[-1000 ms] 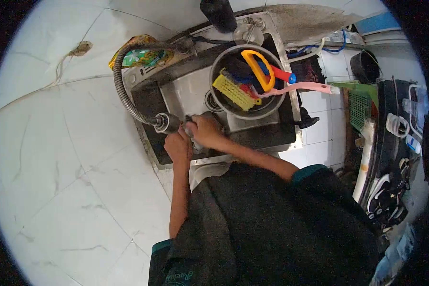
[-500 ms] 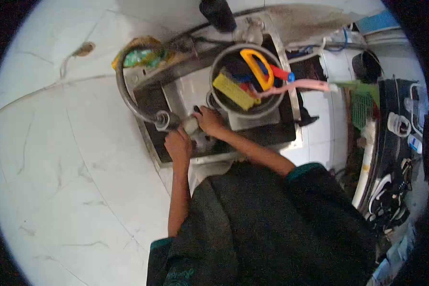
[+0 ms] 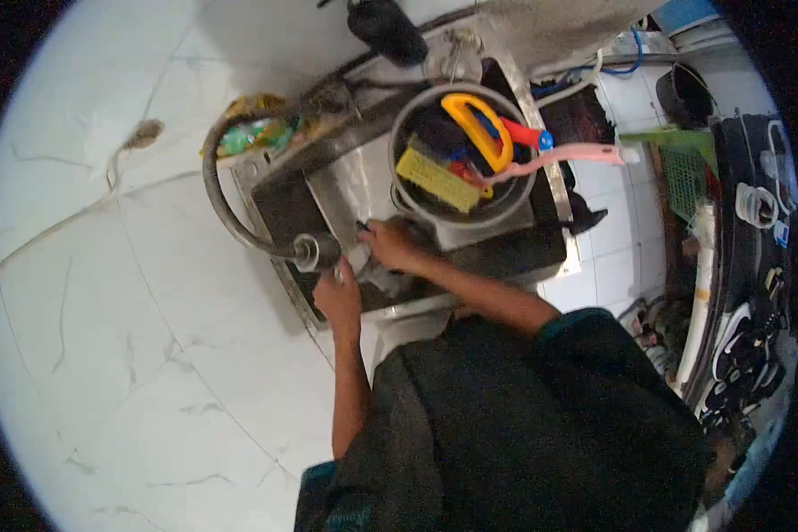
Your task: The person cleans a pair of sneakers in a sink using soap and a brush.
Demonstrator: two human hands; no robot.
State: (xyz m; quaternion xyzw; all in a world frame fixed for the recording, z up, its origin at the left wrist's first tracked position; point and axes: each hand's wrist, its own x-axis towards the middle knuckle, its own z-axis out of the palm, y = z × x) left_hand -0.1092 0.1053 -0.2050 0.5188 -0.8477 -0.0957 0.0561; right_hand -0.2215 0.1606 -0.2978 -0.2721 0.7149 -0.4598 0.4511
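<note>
I stand over a steel sink (image 3: 269, 170). My left hand (image 3: 339, 297) is at the near edge of the basin, just below the spray head (image 3: 310, 252) of a flexible metal hose (image 3: 216, 200). My right hand (image 3: 392, 245) reaches in from the right, fingers curled. Between the two hands is a small pale object (image 3: 358, 258), and both hands seem to grip it. What it is stays unclear because the hands cover most of it.
A steel bowl (image 3: 400, 113) sits in the sink's far part holding a yellow brush (image 3: 436, 179), an orange-handled tool (image 3: 475, 126) and a pink handle (image 3: 569, 155). A green-yellow packet (image 3: 250, 135) lies at the sink's left corner. Cluttered shelves (image 3: 755, 222) stand at right.
The view has shifted, so the sink sits slightly higher and turned. My hands have drawn a little nearer to me, still at the pale object below the spray head.
</note>
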